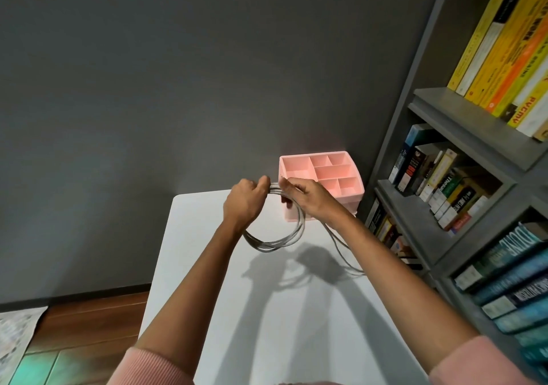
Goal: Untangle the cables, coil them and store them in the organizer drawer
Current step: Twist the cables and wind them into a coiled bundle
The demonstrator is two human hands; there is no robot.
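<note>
- The grey cable (268, 247) is held up in several loops. They are gathered at the top between the two hands, and the coil hangs below them over the white table (267, 325).
- The left hand (246, 199) is closed round the bunched top of the loops, thumb uppermost.
- The right hand (308, 197) is seen just beside it, fingers curled and pinching the same strands.
- A loose tail is trailed from under the right wrist down onto the table, out towards that hand's outer side.
- The pink organizer (296, 166) is found just beyond the right hand and partly hidden by it. Whether its drawer is open cannot be told.
- The cable is judged light, thin and limp, with a little spring. The loops are likely to fan out if the clasp is eased.
- Hold is best taken at the top, where the strands bunch, with all loops pinched together. The tail should be fed in by the right hand rather than dragged.
</note>
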